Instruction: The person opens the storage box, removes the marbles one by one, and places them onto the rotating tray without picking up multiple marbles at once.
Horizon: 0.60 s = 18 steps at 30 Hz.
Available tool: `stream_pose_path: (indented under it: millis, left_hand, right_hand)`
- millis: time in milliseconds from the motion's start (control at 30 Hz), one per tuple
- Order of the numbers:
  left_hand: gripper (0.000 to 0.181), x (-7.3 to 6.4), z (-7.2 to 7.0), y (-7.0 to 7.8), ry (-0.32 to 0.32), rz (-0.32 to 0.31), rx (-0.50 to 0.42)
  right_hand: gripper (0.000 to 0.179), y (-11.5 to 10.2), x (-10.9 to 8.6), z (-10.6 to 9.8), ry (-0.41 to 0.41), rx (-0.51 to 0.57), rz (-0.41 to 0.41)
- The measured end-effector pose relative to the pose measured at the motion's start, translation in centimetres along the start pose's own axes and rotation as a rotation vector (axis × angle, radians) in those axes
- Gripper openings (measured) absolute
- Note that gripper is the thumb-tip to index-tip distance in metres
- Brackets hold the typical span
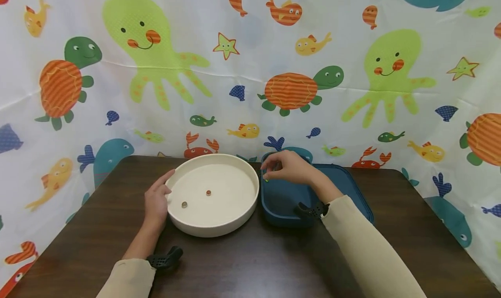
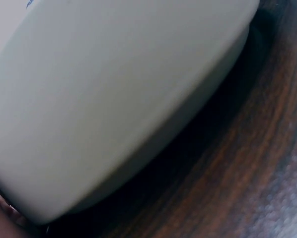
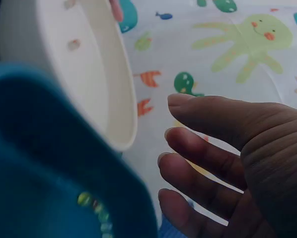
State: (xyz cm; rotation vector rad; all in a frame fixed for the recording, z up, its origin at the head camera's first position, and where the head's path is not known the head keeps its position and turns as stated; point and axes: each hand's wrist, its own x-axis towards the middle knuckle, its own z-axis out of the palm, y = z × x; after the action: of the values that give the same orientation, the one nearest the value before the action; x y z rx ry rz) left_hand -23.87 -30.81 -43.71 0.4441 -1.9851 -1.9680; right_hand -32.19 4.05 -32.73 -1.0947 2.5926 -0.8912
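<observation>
Best to brace the left edge of the white tray (image 1: pixel 225 213) lightly with straight fingers of the left hand (image 1: pixel 155 202), bringing the right hand (image 1: pixel 291 167), parted and holding nothing, gently to beads (image 3: pixel 103 217) inside the left edge of the blue box (image 1: pixel 283 221).

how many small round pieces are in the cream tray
2: one reddish-brown piece near the middle of the cream tray, one greyish piece toward its left side. The near wall might hide others.

Plain beige left sleeve (image 1: pixel 129 278), matching right sleeve (image 1: pixel 372 246), black perforated left wrist strap (image 1: pixel 161 261), similar right wrist strap (image 1: pixel 314 210)
</observation>
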Motion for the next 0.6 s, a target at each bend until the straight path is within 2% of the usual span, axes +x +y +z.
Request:
stream_pose_path:
  millis: [100, 300, 433, 600]
  left_hand:
    - [0.057, 0.0, -0.1, 0.1, 0.004, -0.002, 0.0]
    - [0.057, -0.1, -0.2, 0.1, -0.003, -0.003, 0.011]
    - [0.057, -0.1, -0.2, 0.0, -0.01, -0.011, 0.024]
    - [0.056, 0.0, -0.2, -0.2, -0.018, -0.014, 0.03]
  right_hand:
    - [0.024, 1.1, -1.8, 0.1, -0.008, -0.001, -0.003]
    - [0.03, 3.5, -4.6, 1.3, -0.085, 0.002, 0.016]
    - [0.033, 4.7, -5.3, 2.4, -0.158, -0.019, 0.014]
    - [0.028, 5.2, -5.5, 3.7, -0.266, -0.078, 0.007]
